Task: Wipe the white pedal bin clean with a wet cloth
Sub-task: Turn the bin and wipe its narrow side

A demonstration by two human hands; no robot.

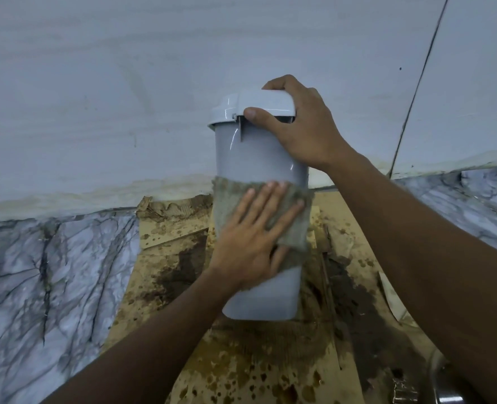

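Observation:
The white pedal bin (pixel 250 158) stands upright in the middle of the view, on wet, stained cardboard. My right hand (pixel 302 126) grips its lid from above, thumb on the near edge of the lid. A grey-green wet cloth (pixel 295 225) lies flat against the bin's near side, about halfway down. My left hand (pixel 253 237) presses on the cloth with its fingers spread. The bin's base shows below the cloth; its pedal is hidden.
Brown-stained cardboard (pixel 241 360) covers the floor under the bin, torn at its far edge. Marble-patterned floor (pixel 52 272) lies to the left and right. A pale wall (pixel 154 68) rises right behind the bin. A shiny metal object (pixel 445 386) sits at bottom right.

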